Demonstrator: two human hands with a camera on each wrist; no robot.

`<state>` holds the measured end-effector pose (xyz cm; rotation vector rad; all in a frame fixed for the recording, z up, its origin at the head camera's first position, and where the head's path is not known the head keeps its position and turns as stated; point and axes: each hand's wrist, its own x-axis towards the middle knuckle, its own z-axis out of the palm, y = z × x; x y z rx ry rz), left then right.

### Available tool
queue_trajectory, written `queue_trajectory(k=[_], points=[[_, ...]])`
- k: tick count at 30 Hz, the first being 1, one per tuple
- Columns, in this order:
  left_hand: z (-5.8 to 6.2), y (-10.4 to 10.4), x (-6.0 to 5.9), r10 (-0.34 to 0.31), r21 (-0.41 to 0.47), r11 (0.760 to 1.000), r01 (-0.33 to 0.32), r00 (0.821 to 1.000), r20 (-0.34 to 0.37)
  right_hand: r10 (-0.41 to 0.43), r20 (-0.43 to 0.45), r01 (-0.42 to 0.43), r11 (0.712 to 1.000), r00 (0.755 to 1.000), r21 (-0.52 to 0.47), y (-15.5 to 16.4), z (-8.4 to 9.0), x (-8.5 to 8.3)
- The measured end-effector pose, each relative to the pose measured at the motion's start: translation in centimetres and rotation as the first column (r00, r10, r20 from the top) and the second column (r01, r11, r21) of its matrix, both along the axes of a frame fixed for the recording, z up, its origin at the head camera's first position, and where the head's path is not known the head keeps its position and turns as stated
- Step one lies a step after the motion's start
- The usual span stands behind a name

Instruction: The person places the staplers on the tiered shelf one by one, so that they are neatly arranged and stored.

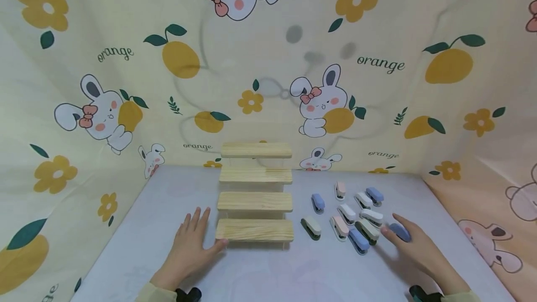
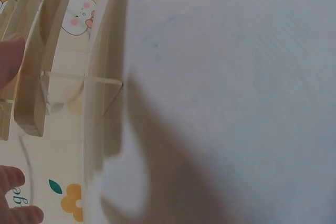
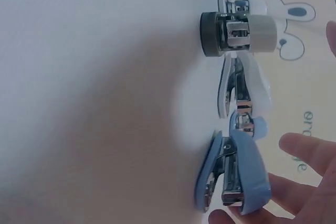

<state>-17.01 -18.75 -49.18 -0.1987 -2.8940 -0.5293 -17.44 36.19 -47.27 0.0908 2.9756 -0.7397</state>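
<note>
A four-step wooden stand [image 1: 255, 195] sits mid-table. My left hand [image 1: 194, 239] lies flat on the table beside it, fingers straight, thumb touching the left end of the lowest step [image 1: 254, 230]. The left wrist view shows the steps [image 2: 105, 77] edge-on and a fingertip [image 2: 8, 61]. Right of the stand lie several small pastel staplers [image 1: 347, 212]. My right hand [image 1: 413, 246] is at the right end of that group, with a blue stapler [image 1: 399, 231] between thumb and fingers. In the right wrist view the thumb and fingers [image 3: 310, 182] close on that blue stapler [image 3: 239, 182], which stands on the table.
The table [image 1: 268, 274] is pale grey, walled on three sides by a yellow cartoon-print cloth [image 1: 377, 64]. Close to the held stapler are a white one [image 3: 244, 85] and a grey-green one [image 3: 239, 34]. A blue stapler [image 1: 318, 202] and a green one [image 1: 311, 227] lie nearest the stand.
</note>
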Motion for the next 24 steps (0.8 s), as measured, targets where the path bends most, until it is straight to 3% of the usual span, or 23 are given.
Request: queue_trajectory(k=[8, 13, 20, 24], points=[[-0.2, 0.1, -0.6, -0.022, 0.15, 0.989, 0.011, 0.997, 0.07, -0.012, 0.05, 0.014, 1.0, 0.999, -0.027, 0.5, -0.7, -0.4], [-0.2, 0.1, -1.0, -0.041, 0.269, 0.963, 0.003, 0.99, 0.132, -0.003, 0.053, 0.005, 1.0, 0.999, -0.029, 0.6, -0.9, -0.8], [-0.6, 0.7, -1.1, -0.097, 0.468, 0.883, -0.032, 0.964, 0.248, 0.005, 0.073, -0.003, 0.999, 0.997, -0.038, 0.8, -1.3, -0.9], [-0.9, 0.9, -1.4, -0.182, 0.582, 0.813, -0.013, 0.944, 0.276, -0.019, 0.103, 0.027, 0.997, 0.995, -0.072, 0.8, -1.8, -1.2]])
